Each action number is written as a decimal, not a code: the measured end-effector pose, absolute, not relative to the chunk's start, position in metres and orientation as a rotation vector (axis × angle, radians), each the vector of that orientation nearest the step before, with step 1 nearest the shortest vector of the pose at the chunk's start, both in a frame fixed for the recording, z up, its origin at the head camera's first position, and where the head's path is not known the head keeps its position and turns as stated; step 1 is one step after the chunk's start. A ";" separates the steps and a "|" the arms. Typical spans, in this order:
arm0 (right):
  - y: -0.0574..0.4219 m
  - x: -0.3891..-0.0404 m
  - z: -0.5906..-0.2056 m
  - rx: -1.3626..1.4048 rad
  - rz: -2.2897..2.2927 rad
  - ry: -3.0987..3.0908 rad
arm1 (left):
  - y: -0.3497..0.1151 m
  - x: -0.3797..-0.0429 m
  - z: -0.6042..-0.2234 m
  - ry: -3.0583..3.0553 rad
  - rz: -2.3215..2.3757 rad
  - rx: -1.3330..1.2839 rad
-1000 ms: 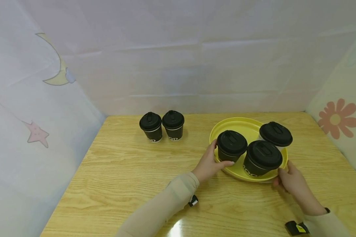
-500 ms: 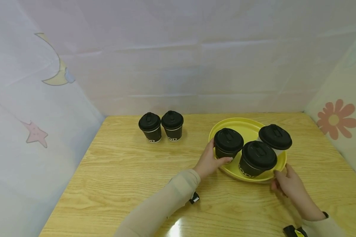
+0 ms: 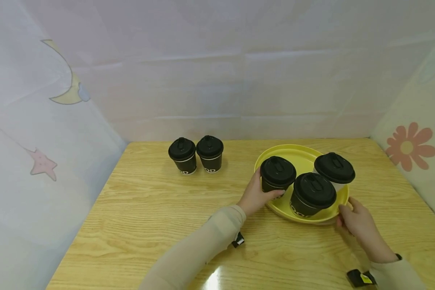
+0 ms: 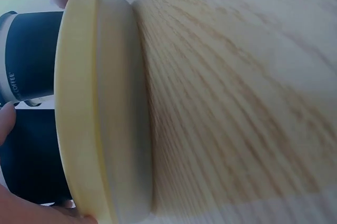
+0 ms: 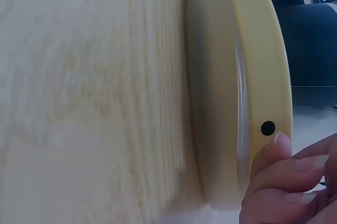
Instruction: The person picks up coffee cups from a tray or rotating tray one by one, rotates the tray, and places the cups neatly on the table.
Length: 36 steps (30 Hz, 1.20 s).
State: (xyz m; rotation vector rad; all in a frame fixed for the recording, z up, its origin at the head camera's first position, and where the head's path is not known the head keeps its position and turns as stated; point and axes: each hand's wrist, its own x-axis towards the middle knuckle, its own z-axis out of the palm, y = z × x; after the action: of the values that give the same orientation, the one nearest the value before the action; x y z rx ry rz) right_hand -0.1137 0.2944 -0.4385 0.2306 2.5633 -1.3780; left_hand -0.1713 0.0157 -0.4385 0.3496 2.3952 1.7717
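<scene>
A round yellow tray [image 3: 293, 152] sits at the right of the table, with a paler round base [image 4: 124, 108] under its rim. It bears three lidded coffee cups: a left cup [image 3: 277, 171], a front cup [image 3: 313, 191] and a rear right cup [image 3: 334, 167] with a white body. My left hand [image 3: 255, 195] grips the left cup, its thumb across the near side. At the tray's near right edge my right hand [image 3: 360, 221] holds the rim. Curled fingers [image 5: 287, 174] press there, close below a black dot [image 5: 268, 128] in the right wrist view.
Two more black-lidded cups stand side by side at the back of the wooden table [image 3: 148, 209], a left one [image 3: 182, 155] and a right one [image 3: 210, 153]. Behind the table hangs a pale cloth [image 3: 188, 80]. Black straps [image 3: 360, 278] show near the wrists.
The cups on the tray have shifted slightly clockwise: the front one left, the left one a little farther back, the rear right one slightly nearer. Both hands keep their holds.
</scene>
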 end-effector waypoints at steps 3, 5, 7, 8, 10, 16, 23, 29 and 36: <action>0.293 -0.112 -0.439 0.222 -1.373 2.558 | 0.017 -0.172 -0.438 2.396 1.804 0.349; 0.291 -0.111 -0.439 0.214 -1.375 2.562 | 0.018 -0.172 -0.436 2.402 1.809 0.327; 0.290 -0.110 -0.440 0.207 -1.378 2.562 | 0.020 -0.172 -0.435 2.413 1.811 0.316; 0.290 -0.109 -0.439 0.201 -1.381 2.556 | 0.021 -0.173 -0.434 2.420 1.812 0.309; 0.288 -0.108 -0.438 0.198 -1.390 2.552 | 0.023 -0.174 -0.435 2.428 1.820 0.303; 0.284 -0.105 -0.438 0.196 -1.414 2.542 | 0.026 -0.180 -0.440 2.467 1.861 0.317; 0.282 -0.104 -0.439 0.171 -1.435 2.574 | 0.028 -0.182 -0.441 2.508 1.853 0.301; 0.280 -0.103 -0.438 0.175 -1.433 2.588 | 0.030 -0.181 -0.440 2.525 1.845 0.271; 0.280 -0.102 -0.438 0.169 -1.437 2.587 | 0.033 -0.180 -0.441 2.621 1.778 0.275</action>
State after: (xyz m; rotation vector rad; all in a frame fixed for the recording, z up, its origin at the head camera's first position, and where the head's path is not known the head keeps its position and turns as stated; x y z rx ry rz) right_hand -0.1022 0.2803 -0.4378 0.1689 2.5872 -1.4369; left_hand -0.1796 0.0329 -0.4410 0.2752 2.6208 1.7778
